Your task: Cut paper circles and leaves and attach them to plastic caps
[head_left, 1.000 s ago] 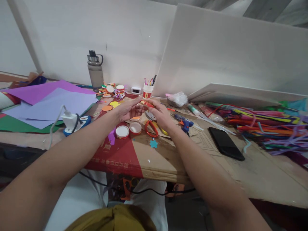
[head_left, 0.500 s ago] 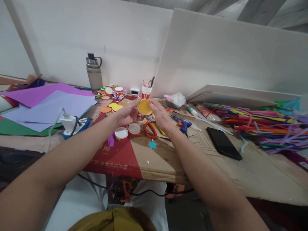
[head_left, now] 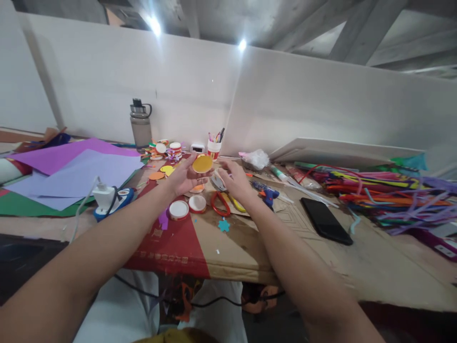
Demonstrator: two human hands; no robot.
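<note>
My left hand [head_left: 186,175] holds a round yellow disc [head_left: 203,164] with a pale rim, raised over the table and tilted toward me. Apart from the disc, my right hand [head_left: 233,178] is above scissors [head_left: 220,204] with red and yellow handles, fingers stretched forward and holding nothing that shows. Whether those fingertips touch the scissors' blades, I cannot tell. Nearer me lie two shallow white round cup pieces, one on the left [head_left: 178,210] and one on the right [head_left: 197,204]. A small teal paper flower [head_left: 224,225] lies in front of the scissors.
Purple sheets [head_left: 89,174] and a power strip [head_left: 116,202] occupy the left. A water bottle [head_left: 140,125] and a pen cup [head_left: 214,148] stand at the back. To the right are a blue glue gun [head_left: 270,196], a black phone [head_left: 326,220] and colourful pipe cleaners [head_left: 382,195].
My right hand has come off the yellow disc and moved over the scissors. My left hand keeps the disc, now slightly further left. The view has tilted up.
</note>
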